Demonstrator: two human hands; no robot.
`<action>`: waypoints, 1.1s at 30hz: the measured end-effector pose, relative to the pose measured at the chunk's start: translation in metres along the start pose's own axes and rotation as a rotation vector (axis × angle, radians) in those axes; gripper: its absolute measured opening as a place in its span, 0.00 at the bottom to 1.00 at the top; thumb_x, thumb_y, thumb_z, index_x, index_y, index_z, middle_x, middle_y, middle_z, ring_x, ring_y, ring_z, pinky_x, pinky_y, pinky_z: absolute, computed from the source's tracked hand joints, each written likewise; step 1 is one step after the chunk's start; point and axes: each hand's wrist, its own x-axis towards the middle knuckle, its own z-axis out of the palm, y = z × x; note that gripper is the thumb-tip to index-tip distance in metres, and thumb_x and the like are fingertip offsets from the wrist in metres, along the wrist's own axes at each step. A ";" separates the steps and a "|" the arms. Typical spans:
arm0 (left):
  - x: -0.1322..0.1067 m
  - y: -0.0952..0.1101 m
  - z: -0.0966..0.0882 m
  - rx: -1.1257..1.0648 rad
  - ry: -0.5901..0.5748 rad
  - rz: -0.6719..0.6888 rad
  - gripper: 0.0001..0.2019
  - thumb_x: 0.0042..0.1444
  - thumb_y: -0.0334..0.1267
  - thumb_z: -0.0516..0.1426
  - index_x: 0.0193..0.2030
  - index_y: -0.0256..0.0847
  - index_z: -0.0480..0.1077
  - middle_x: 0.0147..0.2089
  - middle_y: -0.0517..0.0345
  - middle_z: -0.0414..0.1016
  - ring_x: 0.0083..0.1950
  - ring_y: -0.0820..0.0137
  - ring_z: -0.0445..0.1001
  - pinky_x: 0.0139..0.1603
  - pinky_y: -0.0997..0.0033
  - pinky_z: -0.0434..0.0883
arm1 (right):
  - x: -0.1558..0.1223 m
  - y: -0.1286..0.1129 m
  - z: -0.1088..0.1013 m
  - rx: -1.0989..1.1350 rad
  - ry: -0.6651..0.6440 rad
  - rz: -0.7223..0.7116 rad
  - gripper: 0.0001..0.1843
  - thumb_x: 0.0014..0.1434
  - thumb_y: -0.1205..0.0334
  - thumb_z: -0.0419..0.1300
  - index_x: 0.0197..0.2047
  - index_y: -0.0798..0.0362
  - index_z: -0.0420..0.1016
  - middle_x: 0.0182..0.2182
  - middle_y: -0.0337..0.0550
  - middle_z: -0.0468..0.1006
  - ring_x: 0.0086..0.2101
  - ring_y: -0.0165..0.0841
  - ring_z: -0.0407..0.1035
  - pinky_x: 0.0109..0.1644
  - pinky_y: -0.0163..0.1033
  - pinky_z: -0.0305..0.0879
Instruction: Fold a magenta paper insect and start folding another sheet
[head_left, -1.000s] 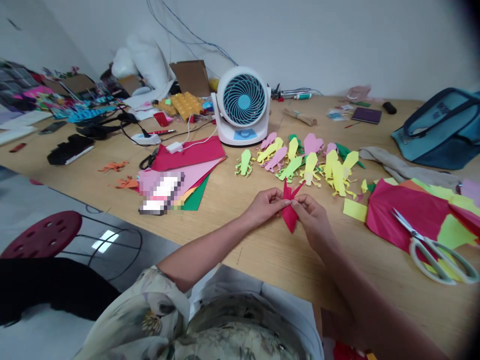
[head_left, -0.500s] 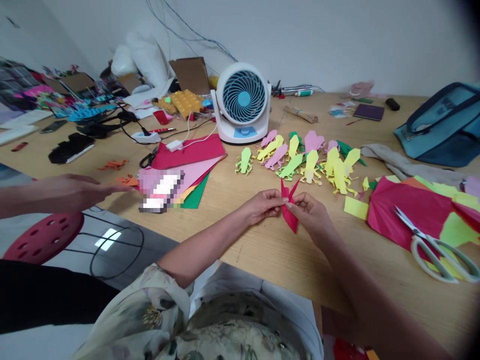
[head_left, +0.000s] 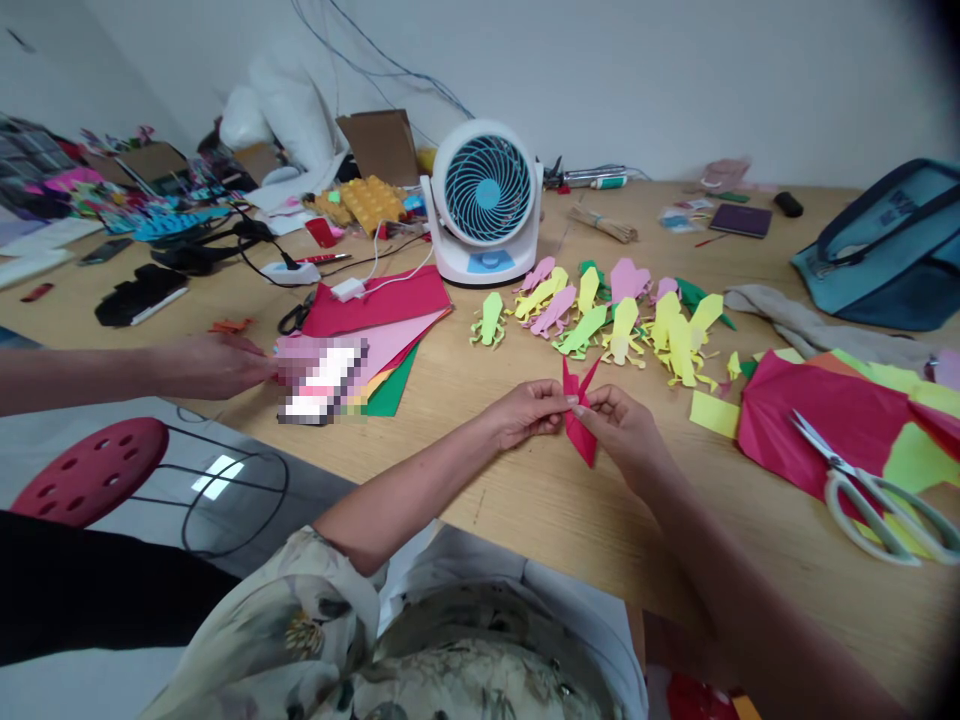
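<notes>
A folded red origami paper (head_left: 580,440), with two thin points at its top and one pointed end below, is held between both hands just above the wooden table. My left hand (head_left: 531,410) pinches it from the left side with thumb and fingers. My right hand (head_left: 621,425) grips its right side, thumb across the front. Beyond the hands, several folded paper frogs (head_left: 624,330) in yellow, pink and green lie in a cluster. One light green paper frog (head_left: 491,320) sits apart at the cluster's left.
White-handled scissors (head_left: 862,490) lie on red paper (head_left: 810,420) at right. A white fan (head_left: 487,200) stands behind the frogs. Another person's hand (head_left: 217,365) reaches in from the left beside a phone (head_left: 326,380) on coloured sheets (head_left: 397,385). A blue bag (head_left: 885,250) stands far right.
The other person's hand has shifted slightly at the left, over the orange paper pieces. My two hands and the red paper look almost the same.
</notes>
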 end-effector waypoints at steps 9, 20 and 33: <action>0.000 0.000 0.000 -0.013 0.003 -0.006 0.25 0.33 0.44 0.76 0.27 0.34 0.68 0.21 0.67 0.68 0.20 0.85 0.64 0.23 0.86 0.62 | -0.002 -0.006 0.001 -0.004 0.005 0.030 0.25 0.40 0.42 0.76 0.29 0.50 0.72 0.23 0.37 0.77 0.24 0.28 0.71 0.28 0.33 0.69; -0.002 0.004 0.001 -0.024 -0.007 -0.008 0.22 0.41 0.41 0.75 0.32 0.33 0.69 0.26 0.63 0.74 0.26 0.82 0.73 0.35 0.80 0.74 | 0.001 -0.004 -0.002 0.003 0.050 0.004 0.24 0.41 0.44 0.76 0.31 0.50 0.71 0.24 0.38 0.78 0.25 0.30 0.73 0.30 0.35 0.71; -0.004 0.001 0.007 0.162 0.112 0.160 0.15 0.47 0.39 0.70 0.32 0.35 0.69 0.26 0.62 0.75 0.26 0.79 0.74 0.31 0.79 0.72 | 0.001 -0.003 0.004 -0.020 0.067 0.017 0.20 0.44 0.46 0.71 0.31 0.48 0.70 0.24 0.38 0.78 0.26 0.32 0.73 0.29 0.36 0.71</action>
